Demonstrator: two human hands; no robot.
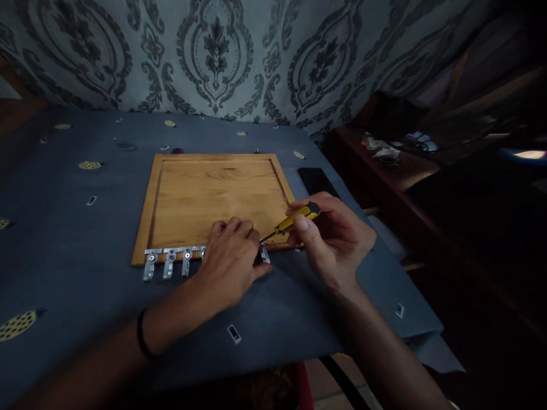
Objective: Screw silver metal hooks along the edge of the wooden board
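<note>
We are pressing our left hand palm down on the near edge of the wooden board, and its fingers are curling over the right part of the metal hook rail running along that edge. Whether the fingers are pinching anything underneath, we cannot tell, since the hand is covering the spot. Three hooks are showing clear of the hand towards the board's near left corner, hanging over onto the blue cloth.

We are holding the screwdriver in our right hand, thumb and fingers closing tightly round its yellow and black handle. The shaft is slanting down and to the left, and its tip is meeting the rail just beside our left fingertips, near the board's near right corner.

The board is lying flat in the middle of the table, its far edge facing the patterned wall. A black phone is lying just beyond the board's right edge, close to the table's right edge. A dark band is circling our left wrist.
</note>
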